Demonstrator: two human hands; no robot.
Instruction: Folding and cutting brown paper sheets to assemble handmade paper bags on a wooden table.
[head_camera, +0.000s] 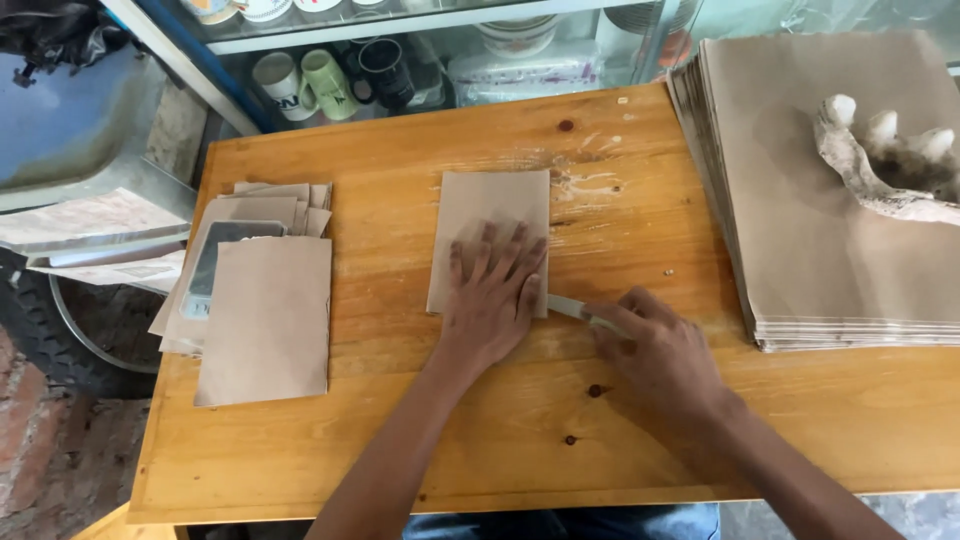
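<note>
View from a head camera, looking down on a wooden table (400, 440) with an orange-brown top.

A small folded piece of brown paper (492, 215) lies near the middle of the table. The person's left hand (492, 300) presses flat on the lower half of this paper, palm down, fingers spread and released, gripping nothing. The right hand (655, 355) rests on the table just right of the brown paper, its fingers curled around a thin, pale blade-like tool (568, 307). The tip of the tool touches the lower right edge of the brown paper, just beside the left hand. What kind of tool it is cannot be told.

Left of the brown paper, well apart from it, sits a loose pile of similar folded brown pieces (265, 310), overlapping one another. A dark flat object with a pale rim (222, 262) pokes out from within that pile.

Right of the brown paper, at the table's right end, is a tall, neat stack of large brown sheets (800, 250). A pale, knobbly piece of wood or root (880, 165) rests on top of it.

Beyond the brown paper, past the table's far edge, is a glass shelf with several mugs (330, 80), white, green and black.
</note>
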